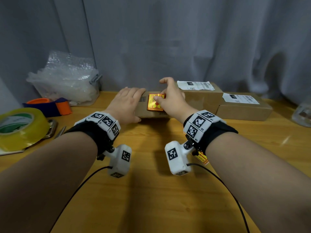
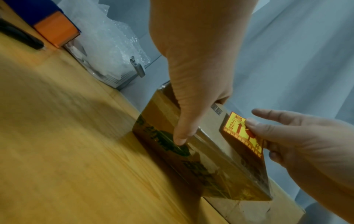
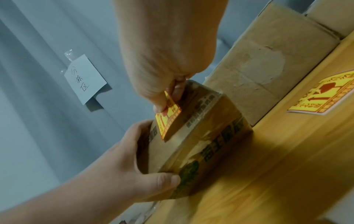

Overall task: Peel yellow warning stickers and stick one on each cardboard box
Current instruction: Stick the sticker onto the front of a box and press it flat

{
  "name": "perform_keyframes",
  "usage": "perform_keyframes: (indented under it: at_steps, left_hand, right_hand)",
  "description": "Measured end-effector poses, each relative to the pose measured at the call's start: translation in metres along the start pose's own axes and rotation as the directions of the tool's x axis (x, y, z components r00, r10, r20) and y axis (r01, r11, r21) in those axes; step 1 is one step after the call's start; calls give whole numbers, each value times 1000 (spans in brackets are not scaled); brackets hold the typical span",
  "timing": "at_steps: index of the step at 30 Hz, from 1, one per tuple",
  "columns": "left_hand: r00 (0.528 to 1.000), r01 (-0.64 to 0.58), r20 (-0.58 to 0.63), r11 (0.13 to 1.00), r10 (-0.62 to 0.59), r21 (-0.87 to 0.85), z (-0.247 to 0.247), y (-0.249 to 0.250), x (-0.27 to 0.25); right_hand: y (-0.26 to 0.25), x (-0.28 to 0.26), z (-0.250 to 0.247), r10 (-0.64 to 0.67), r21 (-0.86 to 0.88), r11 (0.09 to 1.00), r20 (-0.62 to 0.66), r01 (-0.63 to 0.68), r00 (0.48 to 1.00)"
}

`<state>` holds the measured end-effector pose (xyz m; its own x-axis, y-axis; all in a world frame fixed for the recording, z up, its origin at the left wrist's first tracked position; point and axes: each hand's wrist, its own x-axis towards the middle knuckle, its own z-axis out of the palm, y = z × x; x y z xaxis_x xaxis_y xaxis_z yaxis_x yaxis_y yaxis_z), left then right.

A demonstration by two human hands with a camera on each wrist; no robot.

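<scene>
A small taped cardboard box (image 1: 152, 113) (image 2: 193, 160) (image 3: 203, 136) lies on the wooden table. My left hand (image 1: 129, 101) (image 2: 189, 115) (image 3: 130, 159) grips its left end, with the thumb on the front face and the fingers over the top. My right hand (image 1: 158, 98) (image 2: 252, 125) (image 3: 164, 100) pinches a yellow warning sticker (image 1: 155, 103) (image 2: 241, 134) (image 3: 168, 119) above the box top. The sticker's near edge meets the box and its far end is lifted. Two more boxes (image 1: 202, 98) (image 1: 244, 110) with white labels lie to the right. A sticker sheet (image 1: 201, 158) (image 3: 325, 98) lies under my right wrist.
A yellow tape roll (image 1: 20, 128) and an orange and blue tape dispenser (image 1: 50, 106) sit at the left. Behind them stands a clear bin of bubble wrap (image 1: 67, 79). A glass jar (image 1: 303, 113) is at the right edge. A grey curtain hangs behind the table.
</scene>
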<state>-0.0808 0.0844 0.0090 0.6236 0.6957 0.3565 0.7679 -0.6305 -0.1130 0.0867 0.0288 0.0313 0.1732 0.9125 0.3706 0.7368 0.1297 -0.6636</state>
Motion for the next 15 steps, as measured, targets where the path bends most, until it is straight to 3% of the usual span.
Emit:
perform_keyframes:
  at_steps: [15]
  left_hand:
    - [991,-121,-61,989,116,-85,2,-7,-2]
  right_hand:
    - [-6,7,1,-1,-114,993,59,8,998]
